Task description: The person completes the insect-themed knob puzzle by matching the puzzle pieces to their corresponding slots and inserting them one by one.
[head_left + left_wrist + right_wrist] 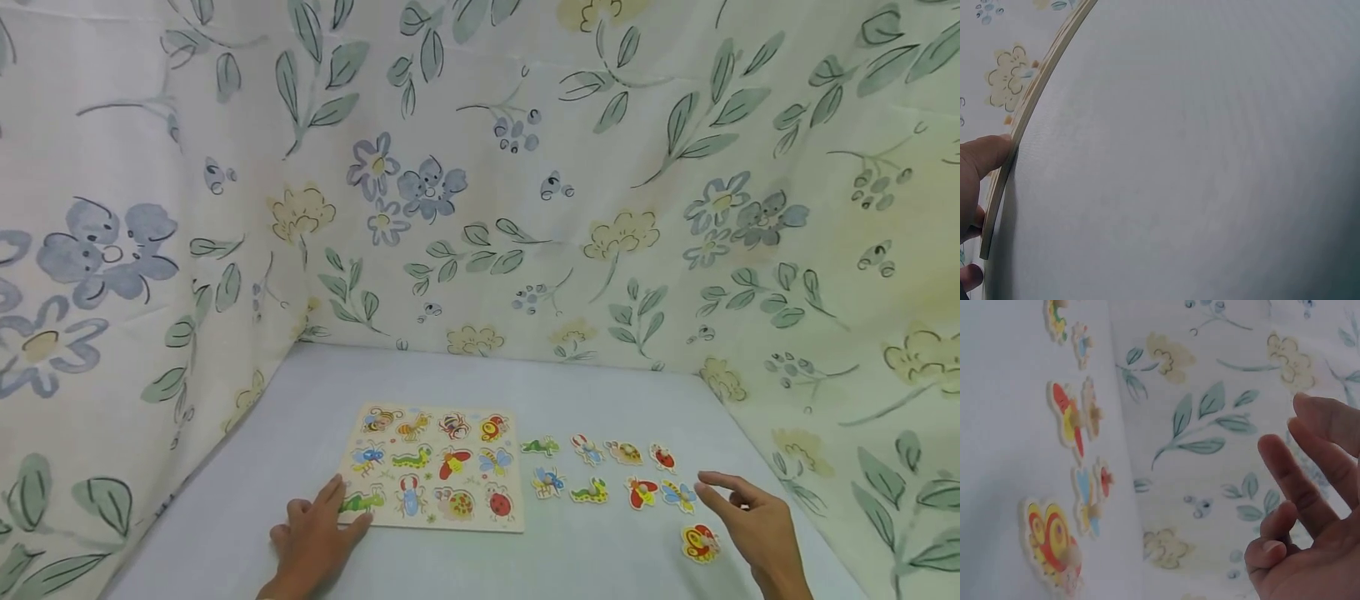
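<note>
At the lower left of the head view, my left hand (318, 533) grips the near-left corner of a wooden insect puzzle board (468, 482). In the left wrist view its thumb (988, 155) lies at the board's edge (1035, 94). My right hand (753, 525) hovers at the right with nothing in it, fingers apart and loosely bent. Its fingertips are beside a blue-and-yellow dragonfly piece (679, 497). Below that lies a red-and-yellow butterfly piece (701, 543), its small knob showing in the right wrist view.
Several knobbed pieces lie in two rows right of the board, among them a ladybug (662, 457), a snail (624, 452), a stag beetle (587, 450) and a caterpillar (589, 492). Floral curtains (480, 275) enclose the white table (600, 558) at the back and sides.
</note>
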`<act>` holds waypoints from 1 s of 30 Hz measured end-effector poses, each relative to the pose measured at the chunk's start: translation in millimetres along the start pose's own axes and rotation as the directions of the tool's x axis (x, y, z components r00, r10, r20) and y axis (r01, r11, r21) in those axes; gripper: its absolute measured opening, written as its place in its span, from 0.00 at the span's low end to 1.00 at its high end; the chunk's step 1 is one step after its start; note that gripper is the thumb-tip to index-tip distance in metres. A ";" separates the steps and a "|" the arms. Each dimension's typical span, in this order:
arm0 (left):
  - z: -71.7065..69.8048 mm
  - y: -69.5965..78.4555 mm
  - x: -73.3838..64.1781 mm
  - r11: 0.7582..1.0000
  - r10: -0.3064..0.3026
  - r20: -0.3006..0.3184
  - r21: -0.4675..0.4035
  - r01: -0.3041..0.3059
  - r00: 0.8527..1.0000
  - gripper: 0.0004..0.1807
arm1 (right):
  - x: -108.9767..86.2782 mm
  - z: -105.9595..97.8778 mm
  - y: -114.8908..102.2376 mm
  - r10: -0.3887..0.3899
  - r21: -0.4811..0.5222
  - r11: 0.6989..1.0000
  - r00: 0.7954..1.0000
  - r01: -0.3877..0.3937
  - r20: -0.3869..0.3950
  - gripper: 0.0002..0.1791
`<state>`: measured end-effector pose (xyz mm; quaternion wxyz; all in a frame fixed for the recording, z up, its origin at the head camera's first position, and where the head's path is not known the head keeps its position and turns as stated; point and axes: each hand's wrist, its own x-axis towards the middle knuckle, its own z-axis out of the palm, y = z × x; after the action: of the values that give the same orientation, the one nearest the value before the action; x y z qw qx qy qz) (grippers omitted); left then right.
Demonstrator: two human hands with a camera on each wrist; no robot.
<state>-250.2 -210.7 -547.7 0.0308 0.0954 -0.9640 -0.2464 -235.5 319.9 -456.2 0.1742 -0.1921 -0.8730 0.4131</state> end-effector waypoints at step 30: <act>-1.5 0.5 0.1 1.000 0.005 0.011 0.001 -0.005 1.000 0.47 | 7.5 19.7 77.2 0.108 -0.319 0.946 0.980 -0.050 0.167 0.14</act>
<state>-250.3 -211.1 -546.2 0.0262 0.0916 -0.9645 -0.2462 -236.3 355.7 -527.7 0.0440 -0.2136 -0.9313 0.2917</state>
